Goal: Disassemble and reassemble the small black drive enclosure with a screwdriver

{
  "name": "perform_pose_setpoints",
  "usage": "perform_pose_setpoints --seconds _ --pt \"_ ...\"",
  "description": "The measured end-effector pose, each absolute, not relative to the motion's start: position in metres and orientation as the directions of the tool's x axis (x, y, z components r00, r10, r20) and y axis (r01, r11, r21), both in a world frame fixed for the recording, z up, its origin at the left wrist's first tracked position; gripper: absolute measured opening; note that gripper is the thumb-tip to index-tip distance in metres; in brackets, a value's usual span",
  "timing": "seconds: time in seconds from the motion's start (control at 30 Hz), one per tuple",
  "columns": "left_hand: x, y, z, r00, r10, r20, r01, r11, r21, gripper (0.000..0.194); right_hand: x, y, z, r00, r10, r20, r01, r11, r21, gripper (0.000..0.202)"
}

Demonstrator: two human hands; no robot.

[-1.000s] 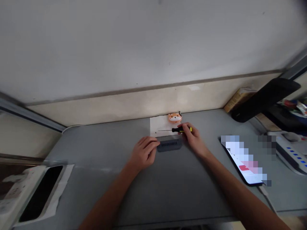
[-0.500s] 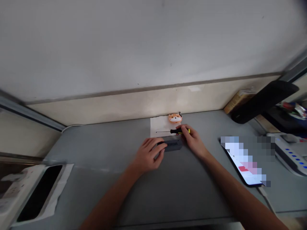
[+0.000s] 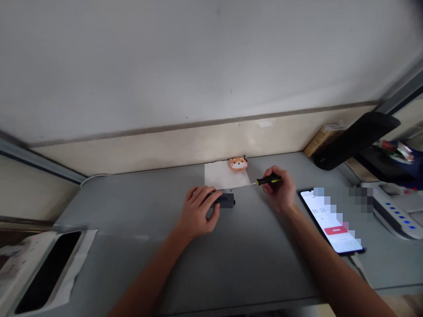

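My left hand (image 3: 201, 210) is closed around the left end of a small dark grey slotted box (image 3: 227, 200), holding it on the grey table. The fingers hide that end of the box; a small dark knob shows at its right end. In my right hand (image 3: 280, 190) is a screwdriver (image 3: 268, 179) with a black and yellow handle. Its thin shaft points left, above the table and to the right of the box, its tip close to a tiny dark piece. Behind the box lies a sheet of white paper (image 3: 218, 175) with an orange animal-face case (image 3: 238, 164) on its far right corner.
To the right a lit phone (image 3: 333, 224) lies plugged into a cable, beside a white power strip (image 3: 393, 211). A black cylinder (image 3: 357, 140) leans near a cardboard box (image 3: 322, 138) at the back right. A dark-screened phone (image 3: 49, 273) lies at the left.
My right hand has moved right, away from the box, with the screwdriver. The box has shifted slightly left under my left hand, and its right end now shows.
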State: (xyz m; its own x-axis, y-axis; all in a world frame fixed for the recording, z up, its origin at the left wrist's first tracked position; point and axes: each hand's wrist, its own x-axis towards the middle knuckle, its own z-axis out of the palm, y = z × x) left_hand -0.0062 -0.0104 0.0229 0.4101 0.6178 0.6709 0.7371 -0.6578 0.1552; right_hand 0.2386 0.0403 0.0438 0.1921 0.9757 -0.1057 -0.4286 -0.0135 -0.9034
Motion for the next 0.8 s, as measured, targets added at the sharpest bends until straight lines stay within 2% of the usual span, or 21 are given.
perform_pose_setpoints --seconds 0.47,0.8 --pt "-0.0006 -0.0110 0.0167 0.441 0.610 0.658 0.760 -0.644 0.088 0.023 0.2345 0.0404 0.0416 0.224 0.964 -0.141 -0.424 -0.034 -0.905 0.022" --pt "0.0031 -0.0107 0.0207 0.478 0.572 0.667 0.747 -0.664 0.034 0.021 0.2380 0.0414 0.0374 0.198 0.977 -0.075 -0.405 0.012 -0.914 0.020"
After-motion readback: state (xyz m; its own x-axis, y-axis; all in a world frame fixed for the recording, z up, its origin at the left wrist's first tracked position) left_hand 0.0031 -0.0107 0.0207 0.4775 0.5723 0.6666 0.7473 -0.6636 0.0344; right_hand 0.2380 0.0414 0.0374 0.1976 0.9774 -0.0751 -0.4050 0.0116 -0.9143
